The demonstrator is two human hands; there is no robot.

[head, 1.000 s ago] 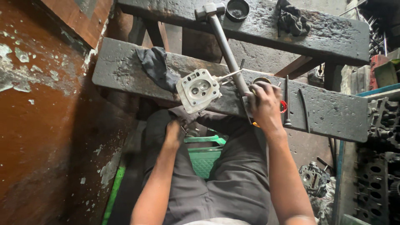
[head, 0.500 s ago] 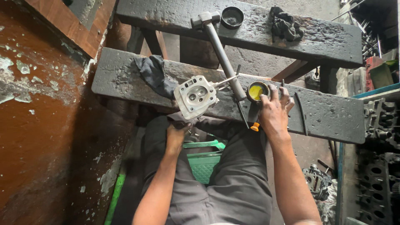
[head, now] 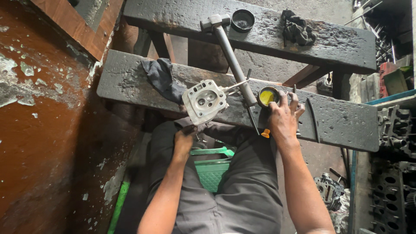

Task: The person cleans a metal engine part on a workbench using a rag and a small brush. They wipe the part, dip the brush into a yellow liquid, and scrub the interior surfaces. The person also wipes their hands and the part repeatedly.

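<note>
A person is sitting at a dark, grimy wooden surface [head: 346,125], legs in grey trousers showing below it over a green plastic stool [head: 212,167]. The left hand [head: 185,138] is reaching up to the near edge of the surface, where a pale metal cylinder head [head: 203,101] is resting with its ported face turned upward; the fingers are curling under the lower edge of this casting and gripping it from beneath, though the fingertips themselves are hidden behind it. The right hand [head: 284,117] is lying on the surface just beside a small round tin of yellow paste [head: 268,96], with its fingers [head: 283,99] spread and slightly bent, the tips touching the tin's rim; whether they are actually clasping the tin cannot be told. A hammer [head: 232,56] with a grey handle is lying slantwise between the cylinder head and the tin, its head resting on the farther plank [head: 182,17]. A thin dark rod with an orange tip [head: 265,133] is sitting under the right wrist. A dark rag [head: 162,78] is draping over the surface to the left of the casting. On the farther plank a black round lid [head: 242,20] and another crumpled cloth [head: 298,29] are lying well apart.
</note>
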